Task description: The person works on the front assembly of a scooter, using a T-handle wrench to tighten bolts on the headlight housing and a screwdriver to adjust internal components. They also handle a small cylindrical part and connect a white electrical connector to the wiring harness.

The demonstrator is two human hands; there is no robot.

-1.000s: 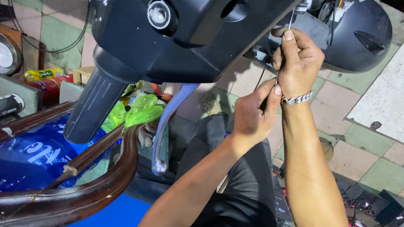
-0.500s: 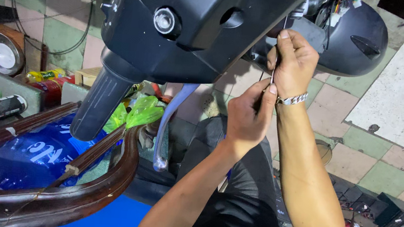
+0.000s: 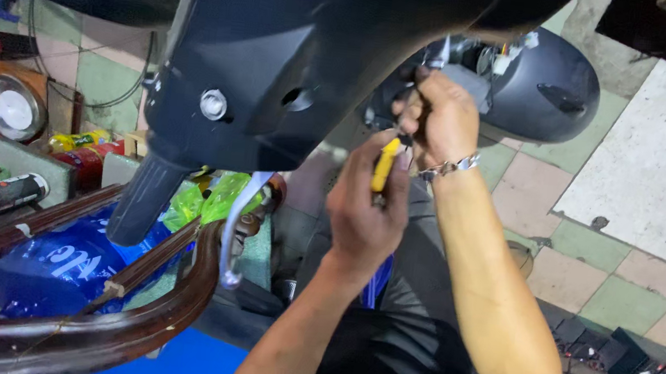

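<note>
- Since a second ago the view has swung closer under the dark scooter body panel, so the hands now sit nearer the middle of the picture, and a yellow-handled tool that did not show before is now plain in the left hand.
- Left hand: its grip is pressed together around the yellow-handled tool, whose tip points up toward the wiring and connectors tucked behind the panel edge; the tip itself is hidden by the other hand.
- Right hand: fingers curled and pinching something small at the wiring, just above the tool; what exactly it pinches is too small to tell. A metal bracelet rings that wrist.
- The work sits between the panel and the rounded dark housing to the right, well above the tiled floor.
- Around: a silver bolt on the panel, a handlebar grip stub below it, a curved wooden chair frame, a blue bag and green plastic lower left, a round headlamp at far left.
- Risk, as I judge it: the tool could slip off the small part because the tip works out of sight, and nick a wire or the fingers pinching beside it.
- A loosened small piece could also drop into the clutter below and be lost.
</note>
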